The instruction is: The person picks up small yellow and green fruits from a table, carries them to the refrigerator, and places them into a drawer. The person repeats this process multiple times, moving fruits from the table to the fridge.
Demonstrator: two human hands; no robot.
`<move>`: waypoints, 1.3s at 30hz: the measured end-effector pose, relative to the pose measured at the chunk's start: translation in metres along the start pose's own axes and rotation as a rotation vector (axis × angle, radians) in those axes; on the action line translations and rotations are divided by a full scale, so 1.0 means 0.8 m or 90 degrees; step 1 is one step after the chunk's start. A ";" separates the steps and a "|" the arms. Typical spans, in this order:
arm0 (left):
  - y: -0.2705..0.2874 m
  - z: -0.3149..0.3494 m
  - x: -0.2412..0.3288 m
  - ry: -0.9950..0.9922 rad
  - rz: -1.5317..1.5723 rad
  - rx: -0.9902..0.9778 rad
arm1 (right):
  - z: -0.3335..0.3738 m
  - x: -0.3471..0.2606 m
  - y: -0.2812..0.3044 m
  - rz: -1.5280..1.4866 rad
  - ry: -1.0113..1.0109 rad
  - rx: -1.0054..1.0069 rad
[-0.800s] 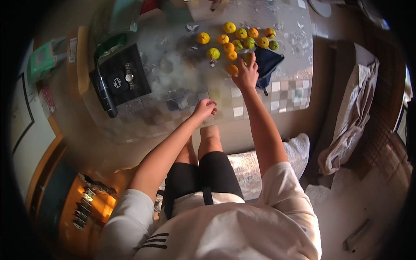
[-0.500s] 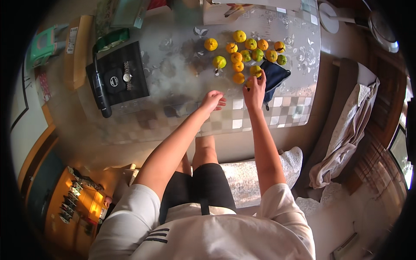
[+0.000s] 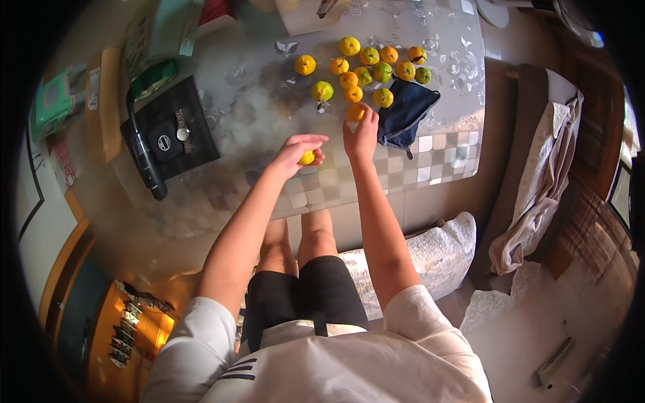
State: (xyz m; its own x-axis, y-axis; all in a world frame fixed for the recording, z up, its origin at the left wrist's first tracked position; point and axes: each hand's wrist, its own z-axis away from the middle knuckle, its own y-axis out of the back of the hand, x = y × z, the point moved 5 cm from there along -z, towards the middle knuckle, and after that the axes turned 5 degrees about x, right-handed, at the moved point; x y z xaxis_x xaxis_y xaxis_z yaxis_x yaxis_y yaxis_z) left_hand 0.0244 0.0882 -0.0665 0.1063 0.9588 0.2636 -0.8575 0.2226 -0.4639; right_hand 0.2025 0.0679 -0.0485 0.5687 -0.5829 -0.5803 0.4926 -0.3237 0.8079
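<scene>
The left hand has its fingers curled round a yellow fruit; the right hand pinches an orange fruit at its fingertips. Just beyond them, loose fruits could roll across the glossy surface if nudged.

The near part of the worktop lay bare, leaving the hands free passage from the front edge. Farther back a cluster of citrus fruits and a dark blue cloth blocked the right side, while a black case stood on the left.
</scene>
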 end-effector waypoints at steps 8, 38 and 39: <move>0.006 0.025 -0.002 0.040 0.050 0.034 | 0.061 -0.065 0.038 -0.244 0.099 -0.320; 0.044 0.095 0.027 -0.112 0.569 -0.339 | -0.014 -0.114 0.018 -0.081 0.155 -0.014; 0.048 0.098 0.025 -0.106 0.584 -0.316 | -0.023 -0.119 0.000 -0.033 0.196 -0.030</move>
State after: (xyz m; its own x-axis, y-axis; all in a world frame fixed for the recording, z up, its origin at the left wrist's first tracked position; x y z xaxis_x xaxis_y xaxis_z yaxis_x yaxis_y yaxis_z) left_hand -0.0457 0.1020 -0.0123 -0.5808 0.7688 -0.2675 -0.2684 -0.4912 -0.8287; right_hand 0.1604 0.1371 0.0050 0.7107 -0.3114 -0.6308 0.5522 -0.3086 0.7745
